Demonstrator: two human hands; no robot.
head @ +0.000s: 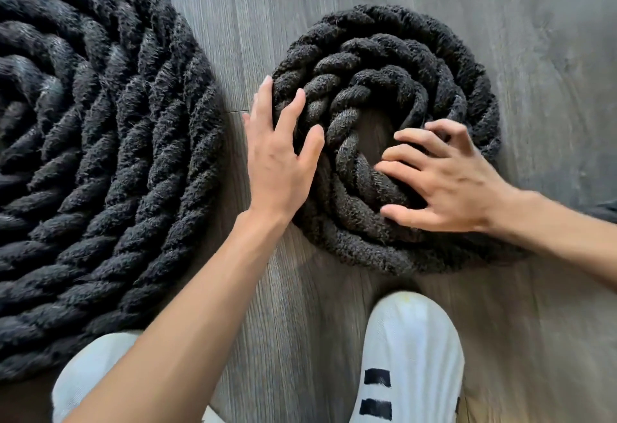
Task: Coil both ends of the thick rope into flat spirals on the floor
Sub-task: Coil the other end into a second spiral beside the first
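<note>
A thick black twisted rope lies on the grey wood floor in two flat spirals. The large spiral (100, 142) fills the left side, wound in several tight turns. The small spiral (394, 65) lies at centre right with about three turns and a small gap of floor at its middle. My left hand (280, 159) rests flat, fingers spread, against the small spiral's left edge. My right hand (447, 182) presses down on its lower right turns with the fingers curled and apart. Neither hand is wrapped around the rope.
My two white shoes stand at the bottom: the left one (86, 376) close to the large spiral, the right one (410, 356) with black stripes just below the small spiral. A strip of bare floor (233, 55) separates the spirals. A dark rope piece (606, 210) shows at the right edge.
</note>
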